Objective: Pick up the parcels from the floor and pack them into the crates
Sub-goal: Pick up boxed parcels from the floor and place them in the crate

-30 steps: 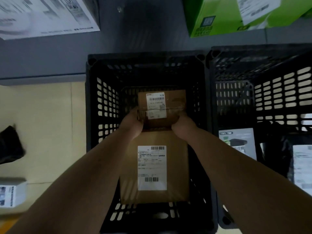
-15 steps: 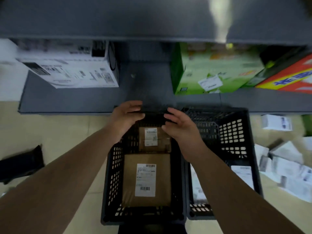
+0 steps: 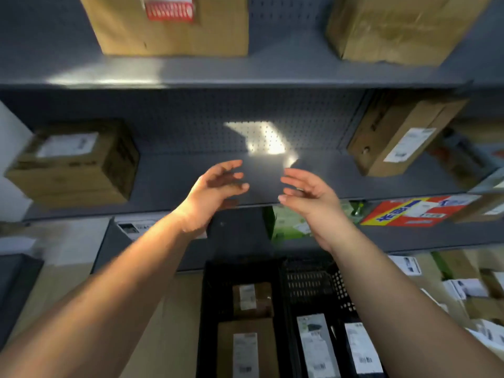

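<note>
Now: your left hand (image 3: 215, 192) and right hand (image 3: 308, 195), both spread, empty. Floor parcels (image 3: 463, 289) (at right): small, boxy, likely light, stiff; grip opposite sides.

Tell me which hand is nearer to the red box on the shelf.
Right. The right hand is left of the red box; the left hand is farther left.

We see grey metal shelves (image 3: 272, 69) with a perforated back panel (image 3: 191, 126), holding cardboard boxes (image 3: 73, 165). A light patch (image 3: 267, 140) lies on this panel. The blurred floor (image 3: 174, 323) seems beige.
</note>
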Demonstrator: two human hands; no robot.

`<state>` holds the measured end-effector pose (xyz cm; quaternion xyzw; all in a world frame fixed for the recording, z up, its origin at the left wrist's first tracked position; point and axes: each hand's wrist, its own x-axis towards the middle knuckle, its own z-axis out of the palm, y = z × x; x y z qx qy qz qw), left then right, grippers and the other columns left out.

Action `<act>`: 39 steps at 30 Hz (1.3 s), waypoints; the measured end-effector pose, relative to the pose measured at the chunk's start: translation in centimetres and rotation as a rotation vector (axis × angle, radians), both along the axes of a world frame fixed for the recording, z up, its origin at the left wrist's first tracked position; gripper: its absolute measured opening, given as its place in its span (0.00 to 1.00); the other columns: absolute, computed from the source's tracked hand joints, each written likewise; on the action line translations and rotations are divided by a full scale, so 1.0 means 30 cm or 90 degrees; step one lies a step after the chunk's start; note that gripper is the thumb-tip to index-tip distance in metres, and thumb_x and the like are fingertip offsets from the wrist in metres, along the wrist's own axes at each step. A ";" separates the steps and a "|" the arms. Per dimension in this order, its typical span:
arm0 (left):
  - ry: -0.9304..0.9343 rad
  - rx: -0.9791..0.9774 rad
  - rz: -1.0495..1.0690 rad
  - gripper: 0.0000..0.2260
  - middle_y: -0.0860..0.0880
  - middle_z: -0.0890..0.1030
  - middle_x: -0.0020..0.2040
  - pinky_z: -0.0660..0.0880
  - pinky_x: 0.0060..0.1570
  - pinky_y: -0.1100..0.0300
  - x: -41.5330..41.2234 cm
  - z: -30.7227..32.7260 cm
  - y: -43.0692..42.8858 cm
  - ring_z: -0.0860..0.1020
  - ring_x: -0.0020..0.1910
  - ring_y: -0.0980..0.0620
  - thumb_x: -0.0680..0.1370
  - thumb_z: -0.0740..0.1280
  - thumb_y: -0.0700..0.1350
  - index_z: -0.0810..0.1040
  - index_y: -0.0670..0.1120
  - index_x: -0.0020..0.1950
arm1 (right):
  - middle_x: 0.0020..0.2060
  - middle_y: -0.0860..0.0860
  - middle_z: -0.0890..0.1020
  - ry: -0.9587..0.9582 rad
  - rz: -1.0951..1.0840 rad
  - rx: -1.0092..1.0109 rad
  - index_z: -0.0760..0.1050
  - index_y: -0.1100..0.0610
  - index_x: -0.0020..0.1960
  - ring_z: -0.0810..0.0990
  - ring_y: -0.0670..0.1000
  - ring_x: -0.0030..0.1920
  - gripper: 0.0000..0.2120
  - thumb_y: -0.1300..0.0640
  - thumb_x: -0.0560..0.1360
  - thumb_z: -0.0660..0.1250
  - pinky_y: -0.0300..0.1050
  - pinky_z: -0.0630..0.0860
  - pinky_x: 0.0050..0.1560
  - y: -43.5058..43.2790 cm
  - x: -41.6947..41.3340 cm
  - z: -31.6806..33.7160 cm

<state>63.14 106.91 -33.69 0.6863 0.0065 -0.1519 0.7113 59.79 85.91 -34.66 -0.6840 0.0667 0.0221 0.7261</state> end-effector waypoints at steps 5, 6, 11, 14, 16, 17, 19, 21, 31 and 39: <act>-0.104 -0.009 -0.013 0.21 0.49 0.81 0.63 0.75 0.60 0.49 -0.059 0.420 0.048 0.81 0.54 0.58 0.74 0.74 0.38 0.79 0.57 0.63 | 0.56 0.50 0.83 -0.085 0.006 -0.008 0.79 0.48 0.57 0.79 0.46 0.52 0.23 0.72 0.70 0.73 0.47 0.75 0.63 0.011 -0.062 0.383; -0.124 -0.014 -0.012 0.21 0.49 0.80 0.64 0.75 0.61 0.49 -0.070 0.500 0.059 0.81 0.55 0.58 0.75 0.74 0.39 0.79 0.57 0.64 | 0.57 0.50 0.82 -0.098 0.006 -0.014 0.79 0.49 0.58 0.79 0.46 0.53 0.23 0.72 0.70 0.73 0.47 0.75 0.62 0.010 -0.080 0.462; -0.239 -0.053 -0.026 0.21 0.49 0.80 0.64 0.76 0.64 0.45 -0.106 0.872 0.090 0.81 0.58 0.60 0.77 0.71 0.37 0.77 0.55 0.67 | 0.60 0.51 0.82 -0.215 0.015 -0.038 0.79 0.49 0.60 0.79 0.49 0.59 0.24 0.70 0.71 0.73 0.48 0.75 0.62 0.008 -0.160 0.833; -0.301 -0.074 -0.035 0.22 0.49 0.81 0.64 0.78 0.60 0.47 -0.142 1.041 0.110 0.78 0.64 0.57 0.76 0.72 0.38 0.77 0.54 0.68 | 0.60 0.49 0.82 -0.287 0.013 -0.066 0.79 0.47 0.59 0.80 0.49 0.60 0.24 0.68 0.70 0.74 0.48 0.75 0.64 0.014 -0.214 1.021; -0.334 -0.084 -0.042 0.21 0.49 0.81 0.64 0.80 0.58 0.50 -0.173 1.136 0.128 0.78 0.65 0.53 0.77 0.72 0.39 0.77 0.54 0.67 | 0.59 0.49 0.83 -0.330 0.012 -0.074 0.79 0.48 0.59 0.80 0.48 0.60 0.23 0.68 0.69 0.75 0.48 0.74 0.64 0.021 -0.252 1.133; -0.348 -0.087 -0.044 0.20 0.49 0.81 0.64 0.80 0.57 0.50 -0.191 1.181 0.137 0.78 0.65 0.52 0.77 0.71 0.39 0.78 0.54 0.67 | 0.59 0.49 0.83 -0.352 0.016 -0.075 0.79 0.48 0.59 0.80 0.48 0.60 0.23 0.68 0.69 0.75 0.48 0.74 0.65 0.028 -0.270 1.183; -0.380 -0.087 -0.046 0.19 0.48 0.81 0.64 0.80 0.58 0.48 -0.223 1.264 0.155 0.78 0.65 0.51 0.78 0.70 0.39 0.78 0.54 0.67 | 0.60 0.49 0.82 -0.389 0.014 -0.102 0.79 0.48 0.60 0.79 0.48 0.63 0.23 0.67 0.69 0.76 0.48 0.73 0.68 0.045 -0.305 1.270; -0.410 -0.085 -0.050 0.18 0.48 0.81 0.64 0.79 0.60 0.46 -0.249 1.349 0.168 0.78 0.65 0.49 0.79 0.69 0.39 0.78 0.54 0.66 | 0.61 0.49 0.82 -0.430 -0.003 -0.134 0.79 0.47 0.59 0.77 0.49 0.65 0.24 0.65 0.68 0.78 0.50 0.70 0.72 0.058 -0.336 1.345; -0.522 -0.108 -0.118 0.17 0.47 0.80 0.65 0.81 0.56 0.48 -0.352 1.616 0.159 0.78 0.64 0.48 0.79 0.69 0.40 0.78 0.56 0.66 | 0.60 0.47 0.82 -0.555 -0.061 -0.141 0.77 0.44 0.61 0.78 0.48 0.64 0.26 0.65 0.70 0.76 0.52 0.71 0.70 0.056 -0.474 1.582; -0.535 -0.125 -0.197 0.20 0.48 0.79 0.66 0.81 0.56 0.49 -0.425 1.693 -0.008 0.78 0.64 0.48 0.74 0.72 0.45 0.78 0.58 0.65 | 0.59 0.50 0.82 -0.577 -0.102 -0.143 0.77 0.46 0.62 0.80 0.50 0.62 0.27 0.65 0.68 0.76 0.59 0.75 0.67 -0.091 -0.600 1.646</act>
